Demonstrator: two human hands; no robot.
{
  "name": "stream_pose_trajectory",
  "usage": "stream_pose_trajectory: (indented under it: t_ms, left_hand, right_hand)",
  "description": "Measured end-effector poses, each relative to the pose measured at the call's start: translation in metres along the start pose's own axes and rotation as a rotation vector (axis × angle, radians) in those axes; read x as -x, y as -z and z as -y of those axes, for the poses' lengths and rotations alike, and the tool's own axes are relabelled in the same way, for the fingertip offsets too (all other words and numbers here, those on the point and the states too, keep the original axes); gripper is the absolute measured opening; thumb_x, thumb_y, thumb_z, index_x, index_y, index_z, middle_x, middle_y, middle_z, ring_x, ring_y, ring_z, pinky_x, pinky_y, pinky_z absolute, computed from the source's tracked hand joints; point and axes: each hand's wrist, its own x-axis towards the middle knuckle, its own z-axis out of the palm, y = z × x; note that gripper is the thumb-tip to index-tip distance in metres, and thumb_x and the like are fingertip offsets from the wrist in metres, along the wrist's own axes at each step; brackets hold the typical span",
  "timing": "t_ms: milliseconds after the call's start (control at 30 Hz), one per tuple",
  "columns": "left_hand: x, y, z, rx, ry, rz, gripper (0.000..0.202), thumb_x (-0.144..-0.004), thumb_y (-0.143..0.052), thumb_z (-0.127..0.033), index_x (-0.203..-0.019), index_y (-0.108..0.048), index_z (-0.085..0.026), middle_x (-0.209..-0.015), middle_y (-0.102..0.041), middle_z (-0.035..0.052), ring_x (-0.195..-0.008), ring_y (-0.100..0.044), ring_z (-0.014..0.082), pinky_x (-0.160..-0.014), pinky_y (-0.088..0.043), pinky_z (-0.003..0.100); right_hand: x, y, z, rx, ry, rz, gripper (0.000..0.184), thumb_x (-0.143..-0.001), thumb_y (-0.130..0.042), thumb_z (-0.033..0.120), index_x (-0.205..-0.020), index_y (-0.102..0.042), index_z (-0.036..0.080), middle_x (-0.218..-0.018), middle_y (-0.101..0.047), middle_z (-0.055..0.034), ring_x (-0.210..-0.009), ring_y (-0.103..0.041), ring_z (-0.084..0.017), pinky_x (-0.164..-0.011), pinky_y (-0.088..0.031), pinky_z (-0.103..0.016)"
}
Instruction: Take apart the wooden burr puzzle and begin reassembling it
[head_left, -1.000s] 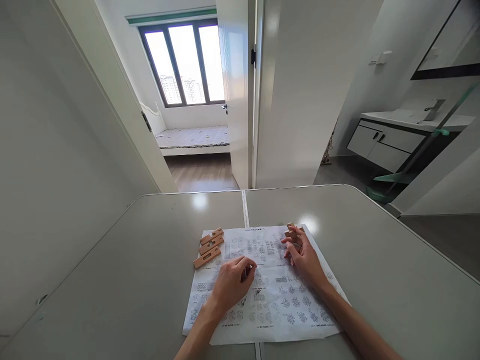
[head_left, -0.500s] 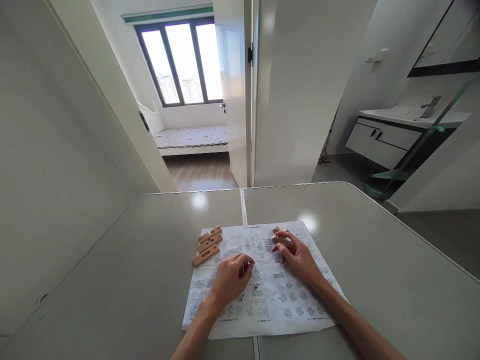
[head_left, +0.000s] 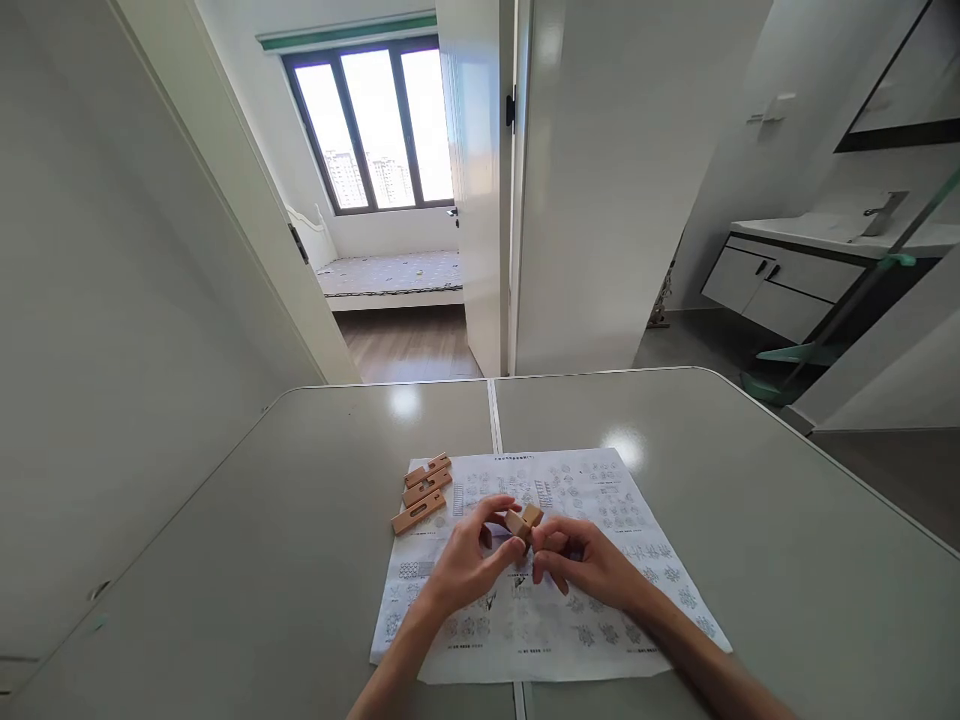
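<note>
Over the middle of a printed sheet (head_left: pixel 600 490), both hands meet around a small assembly of wooden puzzle pieces (head_left: pixel 519 522). My left hand (head_left: pixel 472 560) grips it from the left, with thumb and fingers on its side. On the right, my right hand (head_left: pixel 585 560) pinches the same pieces with bent fingers, which hide part of them. Several notched wooden puzzle pieces (head_left: pixel 418 511) lie side by side at the sheet's upper left, apart from my hands.
The sheet, covered in small diagrams, lies on a glossy grey table (head_left: pixel 315 520) with a seam (head_left: pixel 495 415) down its middle. Beyond the table's far edge stand a half-open white door (head_left: pixel 480 200), a bed (head_left: pixel 397 275) and a washbasin cabinet (head_left: pixel 780 285).
My right hand has brought the wooden pieces from the sheet's upper right to its middle. My left hand has shifted slightly right and now grips them too. The view has turned slightly.
</note>
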Motion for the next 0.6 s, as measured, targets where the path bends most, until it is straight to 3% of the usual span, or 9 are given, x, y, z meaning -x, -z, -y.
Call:
stream_pose_trajectory:
  t_ms: [133,200,333,500,600]
  left_hand:
    - [0.001,0.003,-0.002,0.173,0.026,0.15,0.057,-0.097,-0.059,-0.059,-0.136,-0.061,-0.018,-0.105,-0.072,0.0082,-0.09,-0.067,0.021,-0.081,-0.054,0.032]
    - [0.0,0.003,-0.002,0.24,0.046,0.166,0.057,-0.097,-0.061,-0.06,-0.136,-0.061,-0.017,-0.103,-0.072,0.0075,-0.091,-0.068,0.0212,-0.082,-0.055,0.032]
    - [0.0,0.0,-0.002,0.328,0.019,0.051,0.057,-0.091,-0.076,-0.047,-0.139,-0.058,-0.021,-0.12,-0.072,0.0106,-0.11,-0.069,0.026,-0.096,-0.056,0.038]
    - [-0.001,-0.004,0.005,0.207,-0.118,-0.177,0.07,-0.081,-0.086,-0.031,-0.143,-0.054,-0.029,-0.142,-0.064,0.0101,-0.131,-0.061,0.0307,-0.114,-0.048,0.049]
    - [0.0,-0.008,0.011,0.057,-0.187,-0.237,0.074,-0.08,-0.088,-0.028,-0.144,-0.052,-0.031,-0.142,-0.064,0.0089,-0.13,-0.063,0.0309,-0.113,-0.05,0.051]
  right_hand:
    - [0.002,-0.004,0.002,0.034,0.008,0.028,0.024,-0.096,-0.073,0.043,-0.089,-0.069,0.02,-0.078,-0.077,-0.0048,-0.054,-0.055,-0.012,-0.053,-0.045,-0.026]
    - [0.002,-0.004,0.002,0.088,0.016,0.025,0.024,-0.095,-0.074,0.043,-0.088,-0.072,0.02,-0.077,-0.075,-0.0041,-0.056,-0.056,-0.013,-0.053,-0.044,-0.026]
    - [0.001,-0.002,0.003,0.235,0.048,-0.061,0.022,-0.097,-0.071,0.042,-0.106,-0.076,0.022,-0.069,-0.067,0.0006,-0.053,-0.051,-0.012,-0.05,-0.04,-0.024]
    - [-0.001,-0.001,0.009,0.304,0.094,-0.206,0.03,-0.098,-0.068,0.042,-0.125,-0.067,0.028,-0.117,-0.072,-0.0068,-0.068,-0.062,-0.013,-0.057,-0.048,-0.026]
    - [-0.001,0.0,0.009,0.296,0.078,-0.251,0.039,-0.098,-0.067,0.043,-0.133,-0.059,0.028,-0.114,-0.072,-0.0065,-0.067,-0.064,-0.014,-0.058,-0.051,-0.028]
